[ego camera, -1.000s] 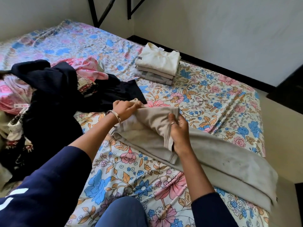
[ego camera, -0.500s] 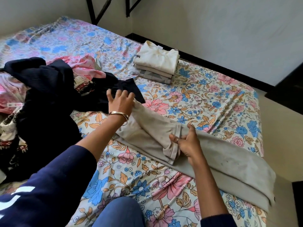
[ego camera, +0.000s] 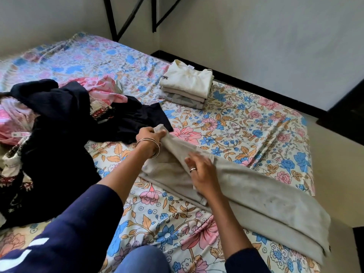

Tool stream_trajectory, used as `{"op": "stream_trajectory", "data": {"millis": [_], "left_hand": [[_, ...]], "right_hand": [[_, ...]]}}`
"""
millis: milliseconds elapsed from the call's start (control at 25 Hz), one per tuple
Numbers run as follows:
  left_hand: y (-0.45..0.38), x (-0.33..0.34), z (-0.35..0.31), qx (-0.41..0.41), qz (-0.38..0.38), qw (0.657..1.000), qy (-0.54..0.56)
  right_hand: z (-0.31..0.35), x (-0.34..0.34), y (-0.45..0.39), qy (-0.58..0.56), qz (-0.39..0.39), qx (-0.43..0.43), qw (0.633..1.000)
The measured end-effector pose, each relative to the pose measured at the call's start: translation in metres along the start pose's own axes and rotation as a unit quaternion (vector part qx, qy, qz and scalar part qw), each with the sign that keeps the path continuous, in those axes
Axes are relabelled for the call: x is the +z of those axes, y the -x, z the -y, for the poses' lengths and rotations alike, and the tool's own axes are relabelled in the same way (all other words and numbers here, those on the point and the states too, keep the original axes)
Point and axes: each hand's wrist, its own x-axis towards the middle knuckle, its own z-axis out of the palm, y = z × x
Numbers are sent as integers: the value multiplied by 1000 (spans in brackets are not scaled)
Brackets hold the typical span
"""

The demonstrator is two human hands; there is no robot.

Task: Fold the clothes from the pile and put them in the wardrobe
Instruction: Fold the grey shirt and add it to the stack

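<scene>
Beige trousers (ego camera: 256, 192) lie stretched across the floral bed sheet (ego camera: 226, 123), running from the middle to the right front edge. My left hand (ego camera: 148, 137) grips their far end, next to a dark garment. My right hand (ego camera: 201, 172) lies on the folded cloth with fingers spread flat, a ring on one finger. The unfolded pile (ego camera: 49, 123) of dark navy, pink and patterned clothes sits at the left. A folded stack (ego camera: 187, 85) of cream and grey clothes stands at the back of the bed.
The bed ends at the right, where the trousers hang slightly over the edge above the pale floor (ego camera: 338, 174). A white wall with a black skirting (ego camera: 256, 83) runs behind. Black metal bars (ego camera: 126, 18) stand in the corner. My knee (ego camera: 143, 261) is at the bottom.
My left hand went from open above the cloth to gripping the trousers' far end. My right hand let go of the folded edge and now lies flat on the cloth.
</scene>
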Motion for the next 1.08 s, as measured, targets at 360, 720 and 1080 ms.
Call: {"op": "stream_trajectory", "data": {"millis": [360,720,1080], "left_hand": [[5,-20,0,432,97,763,-471],[-16,-34,-22,421,95,674,-599],[60,26,23,560,95,743,-354]], "right_hand": [[-29,-25,-38,44,-84,97,991],[-38,-37,-31,-133,-162,102,973],[-23,18,11,142,-110,-47,983]]}}
